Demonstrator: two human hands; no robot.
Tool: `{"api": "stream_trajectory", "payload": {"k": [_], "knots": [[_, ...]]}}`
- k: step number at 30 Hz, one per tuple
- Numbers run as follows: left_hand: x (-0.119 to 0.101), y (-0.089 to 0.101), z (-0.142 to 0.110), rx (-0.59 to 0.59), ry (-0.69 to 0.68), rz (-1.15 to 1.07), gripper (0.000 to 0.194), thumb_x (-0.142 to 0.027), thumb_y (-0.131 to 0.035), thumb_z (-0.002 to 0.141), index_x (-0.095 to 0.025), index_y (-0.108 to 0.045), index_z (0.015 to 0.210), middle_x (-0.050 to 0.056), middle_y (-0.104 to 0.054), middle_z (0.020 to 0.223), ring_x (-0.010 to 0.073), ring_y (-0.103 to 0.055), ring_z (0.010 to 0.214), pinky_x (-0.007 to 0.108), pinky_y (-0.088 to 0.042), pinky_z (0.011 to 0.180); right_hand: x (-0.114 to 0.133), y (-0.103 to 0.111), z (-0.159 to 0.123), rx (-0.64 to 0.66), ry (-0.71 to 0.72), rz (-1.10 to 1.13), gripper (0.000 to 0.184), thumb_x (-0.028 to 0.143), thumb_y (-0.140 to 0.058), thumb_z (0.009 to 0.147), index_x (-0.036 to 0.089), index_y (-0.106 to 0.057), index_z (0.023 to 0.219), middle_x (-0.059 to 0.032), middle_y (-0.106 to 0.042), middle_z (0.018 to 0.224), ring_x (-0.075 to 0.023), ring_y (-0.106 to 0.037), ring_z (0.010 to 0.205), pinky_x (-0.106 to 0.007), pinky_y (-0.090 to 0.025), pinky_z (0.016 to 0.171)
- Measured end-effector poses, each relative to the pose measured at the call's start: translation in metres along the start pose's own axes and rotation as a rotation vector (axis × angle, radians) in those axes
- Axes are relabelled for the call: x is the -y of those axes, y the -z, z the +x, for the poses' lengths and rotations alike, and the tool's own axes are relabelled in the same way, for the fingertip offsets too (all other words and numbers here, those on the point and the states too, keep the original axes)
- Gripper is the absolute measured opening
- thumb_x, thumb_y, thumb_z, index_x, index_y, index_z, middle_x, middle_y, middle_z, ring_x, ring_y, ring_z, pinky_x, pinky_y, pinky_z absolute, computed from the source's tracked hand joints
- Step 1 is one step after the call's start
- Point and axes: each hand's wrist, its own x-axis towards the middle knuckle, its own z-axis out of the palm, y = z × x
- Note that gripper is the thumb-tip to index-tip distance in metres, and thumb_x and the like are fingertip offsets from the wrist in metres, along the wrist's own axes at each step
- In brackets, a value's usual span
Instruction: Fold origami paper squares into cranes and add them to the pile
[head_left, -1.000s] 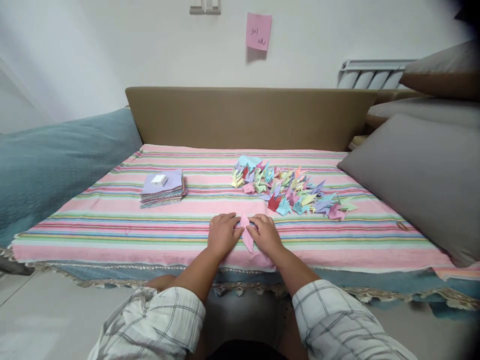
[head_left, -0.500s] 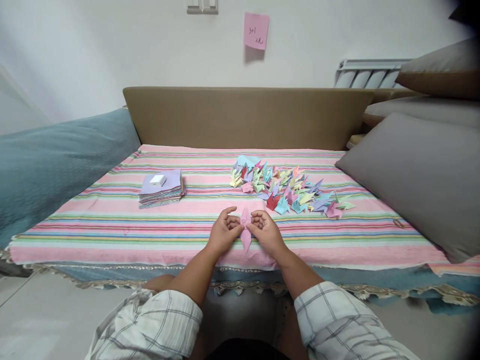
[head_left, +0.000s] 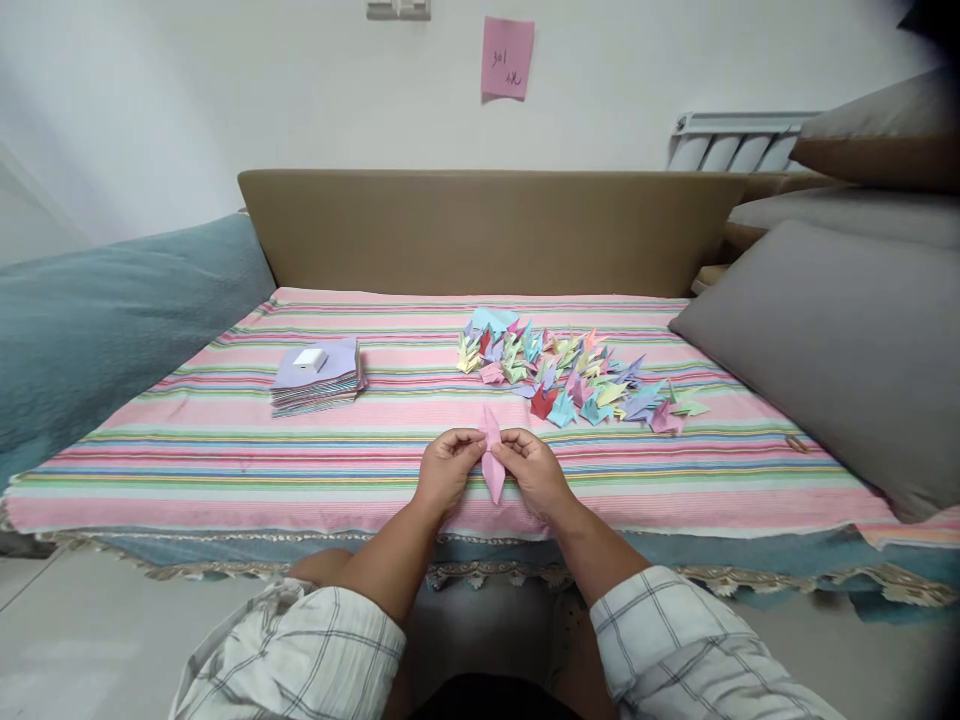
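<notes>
A pink folded origami paper, long and pointed at both ends, is held upright between my two hands over the striped cloth. My left hand pinches its left edge near the middle with thumb and fingers. From the other side, my right hand grips the same paper, its thumb pressed on the front near the centre. Just beyond my hands lies a pile of colourful folded paper cranes. The fingertips partly hide the paper's middle.
A stack of coloured paper sheets with a small white box on top sits at the left. Grey cushions are piled at the right. The striped cloth covers the sofa seat, and a brown backrest rises behind.
My left fingers, raised and spread before, have closed against the pink paper. The paper looks narrower and slightly turned. The whole view has shifted a little.
</notes>
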Motion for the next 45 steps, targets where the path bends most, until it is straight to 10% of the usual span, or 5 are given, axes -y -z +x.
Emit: {"api": "stream_trajectory", "payload": {"k": [12,22,35,45], "knots": [[-0.013,-0.004,-0.008,0.070,0.080,-0.179,0.034,-0.031,-0.079,0.055,-0.016,-0.063,0.081,-0.001,-0.066,0.073,0.0094,-0.058,0.063,0.022,-0.047,0.064,0.011,0.001,-0.009,0.000,0.411,-0.565,0.030,0.034,-0.046,0.086,0.022,-0.063,0.106,-0.0056,-0.057,0.093,-0.0169,-0.056,0.090,-0.031,-0.045,0.084],[-0.013,-0.003,-0.007,0.031,0.289,-0.266,0.029,-0.030,-0.079,0.051,-0.013,-0.064,0.070,-0.001,-0.062,0.060,0.0080,-0.054,0.053,0.020,-0.044,0.054,0.001,0.001,-0.003,-0.038,0.198,-0.290,0.023,0.033,-0.059,0.076,0.021,-0.066,0.094,-0.0052,-0.064,0.101,-0.0182,-0.059,0.095,-0.034,-0.046,0.087],[-0.009,0.018,0.004,0.221,-0.005,0.204,0.024,-0.028,-0.066,0.068,-0.018,-0.052,0.084,-0.007,-0.051,0.060,0.0062,-0.045,0.053,0.018,-0.034,0.052,-0.007,0.002,0.006,-0.061,-0.112,0.041,0.031,0.033,-0.073,0.059,0.017,-0.066,0.084,0.0016,-0.064,0.067,-0.0105,-0.055,0.058,-0.025,-0.046,0.060],[-0.012,0.013,0.002,0.142,0.137,0.023,0.026,-0.031,-0.074,0.060,-0.015,-0.067,0.078,-0.002,-0.062,0.067,0.0090,-0.053,0.061,0.022,-0.042,0.063,-0.004,0.008,0.005,0.038,-0.085,0.083,0.024,0.033,-0.068,0.067,0.020,-0.066,0.087,0.0020,-0.064,0.071,-0.0111,-0.057,0.063,-0.025,-0.047,0.064]]}}
